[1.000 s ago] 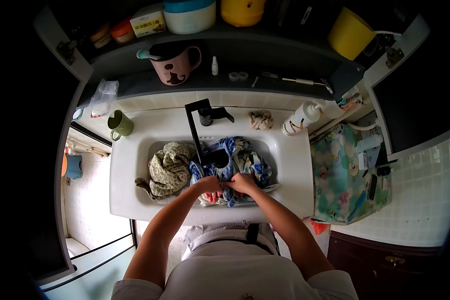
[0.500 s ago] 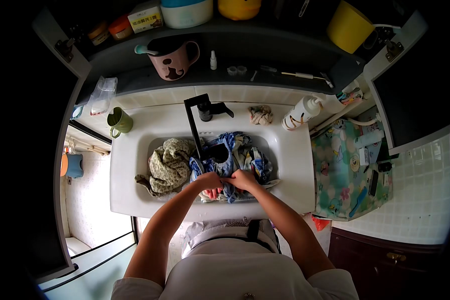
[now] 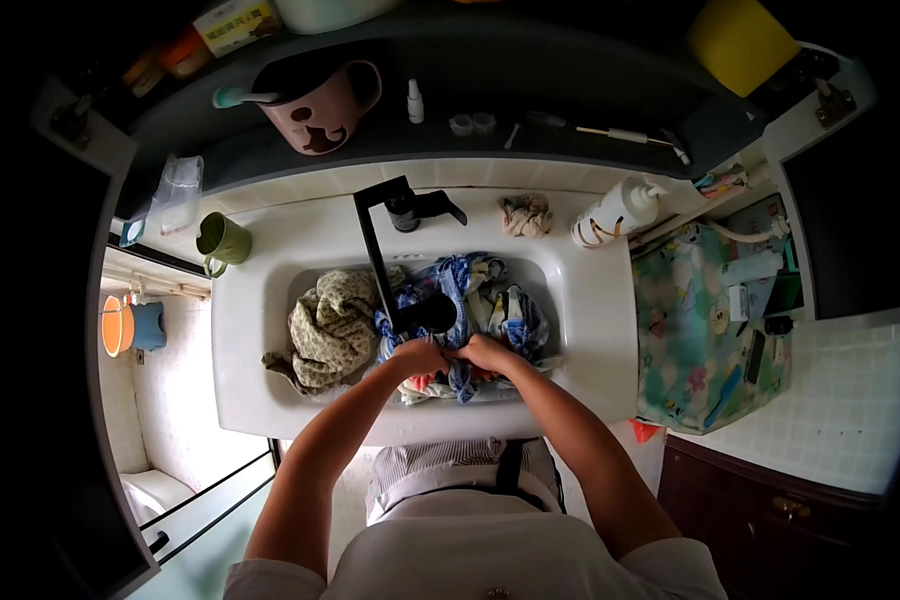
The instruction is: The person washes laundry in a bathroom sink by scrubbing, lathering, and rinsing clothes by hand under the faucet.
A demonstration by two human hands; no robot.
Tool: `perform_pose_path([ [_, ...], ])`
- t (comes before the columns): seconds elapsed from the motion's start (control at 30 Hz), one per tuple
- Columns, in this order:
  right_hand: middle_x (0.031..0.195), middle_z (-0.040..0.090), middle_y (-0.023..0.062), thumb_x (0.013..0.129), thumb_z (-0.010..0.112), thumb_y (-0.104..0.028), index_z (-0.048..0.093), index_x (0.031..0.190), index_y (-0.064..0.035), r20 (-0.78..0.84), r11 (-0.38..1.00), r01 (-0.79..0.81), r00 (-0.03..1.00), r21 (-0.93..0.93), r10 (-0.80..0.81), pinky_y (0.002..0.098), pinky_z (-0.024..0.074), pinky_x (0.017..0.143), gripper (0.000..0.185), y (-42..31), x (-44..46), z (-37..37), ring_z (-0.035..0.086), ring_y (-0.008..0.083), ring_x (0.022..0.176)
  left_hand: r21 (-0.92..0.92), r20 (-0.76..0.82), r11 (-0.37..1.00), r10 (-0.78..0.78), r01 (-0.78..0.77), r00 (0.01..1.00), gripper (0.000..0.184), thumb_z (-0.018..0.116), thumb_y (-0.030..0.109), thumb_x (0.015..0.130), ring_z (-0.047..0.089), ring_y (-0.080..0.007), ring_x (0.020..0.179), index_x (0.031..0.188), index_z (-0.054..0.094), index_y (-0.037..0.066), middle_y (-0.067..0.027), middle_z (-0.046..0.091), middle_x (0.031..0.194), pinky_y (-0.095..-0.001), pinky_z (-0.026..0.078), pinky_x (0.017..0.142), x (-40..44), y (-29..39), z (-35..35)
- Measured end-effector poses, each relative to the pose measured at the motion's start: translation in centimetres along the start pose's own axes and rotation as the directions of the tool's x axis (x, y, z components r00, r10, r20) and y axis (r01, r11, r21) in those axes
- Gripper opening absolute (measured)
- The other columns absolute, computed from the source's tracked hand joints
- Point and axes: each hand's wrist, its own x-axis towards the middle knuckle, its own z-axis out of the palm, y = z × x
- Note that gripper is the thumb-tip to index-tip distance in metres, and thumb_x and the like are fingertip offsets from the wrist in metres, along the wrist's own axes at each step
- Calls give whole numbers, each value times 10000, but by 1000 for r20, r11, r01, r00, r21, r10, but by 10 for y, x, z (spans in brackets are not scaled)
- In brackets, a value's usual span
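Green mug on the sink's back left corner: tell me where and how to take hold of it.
Probably best by the handle, coming from the front of the sink: the loop on the green mug points that way, slightly left, and nothing visible blocks it. The mug looks upright.

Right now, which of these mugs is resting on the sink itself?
The green mug, at the back left corner of the sink. The pink mug and yellow mug-like container are both up on the dark shelving.
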Motion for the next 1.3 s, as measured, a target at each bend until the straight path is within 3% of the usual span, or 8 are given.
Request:
perform_pose_path([
  [0.53, 441, 502, 127, 682, 525, -277, 505, 474, 37, -294, 979, 14, 955, 202, 47, 366, 370, 357, 377, -8, 53, -14, 479, 259, 348, -300, -315, 954, -127, 28, 941, 272, 531, 340, 706, 558, -209, 464, 724, 593, 75, -121, 540, 517, -319, 455, 483, 66, -36, -5],
  [0.6, 454, 509, 125, 660, 564, -285, 517, 510, 53, -551, 932, 323, 754, -163, -357, 381, 379, 435, 374, 20, 63, 1, 506, 258, 410, -179, -540, 984, -105, 8, 835, 274, 529, 350, 705, 558, -213, 472, 737, 594, 86, -127, 536, 516, -328, 455, 495, 38, -14, 4],
  [0.63, 459, 506, 124, 652, 590, -276, 520, 524, 51, -511, 960, 279, 826, 1, -240, 383, 364, 479, 358, 15, 48, 0, 521, 244, 459, 198, -907, 959, 257, -202, 334, 318, 533, 387, 685, 558, -226, 459, 736, 591, 78, -127, 541, 525, -351, 458, 512, 34, -14, 15],
  [0.73, 431, 480, 61, 740, 549, -216, 519, 502, -10, -437, 768, 444, 867, 461, -239, 281, 346, 369, 317, 10, 32, -11, 471, 147, 369, -482, -526, 815, 23, -321, 850, 173, 540, 216, 724, 592, -196, 599, 702, 578, 49, -116, 576, 627, -321, 460, 556, 10, -9, 5],
  [0.97, 444, 476, 65, 732, 464, -181, 488, 500, -18, -428, 753, 622, 752, 213, -500, 259, 329, 332, 285, -37, 63, -42, 454, 144, 353, -615, -607, 270, 436, -741, 664, 169, 547, 140, 730, 520, -128, 504, 650, 583, -4, -45, 551, 552, -253, 407, 472, 79, -12, -28],
  [1.07, 457, 488, 100, 719, 454, -207, 503, 510, -8, -454, 858, 215, 891, 467, 24, 300, 347, 339, 293, -28, 91, -34, 459, 190, 356, -744, -523, 391, 164, -542, 836, 196, 562, 154, 696, 525, -130, 529, 626, 585, -27, -54, 556, 562, -254, 401, 486, 107, -17, -26],
  [1.2, 603, 576, 176, 763, 402, -314, 596, 693, 11, -262, 835, -89, 927, 543, 270, 378, 428, 474, 385, 19, 184, -33, 550, 301, 513, 143, -653, 888, 417, -438, 632, 155, 540, 133, 679, 582, -246, 553, 638, 608, -1, -122, 586, 585, -319, 450, 517, 131, -14, -31],
  [1.3, 1146, 467, 218, 783, 359, -476, 509, 1078, -23, -593, 997, -42, 802, 72, 77, 393, 340, 887, 561, 46, 229, -20, 450, 341, 1051, 304, -581, 917, 394, -259, 712, 155, 523, 154, 697, 591, -303, 645, 702, 615, 29, -148, 596, 666, -348, 472, 572, 160, -15, -34],
])
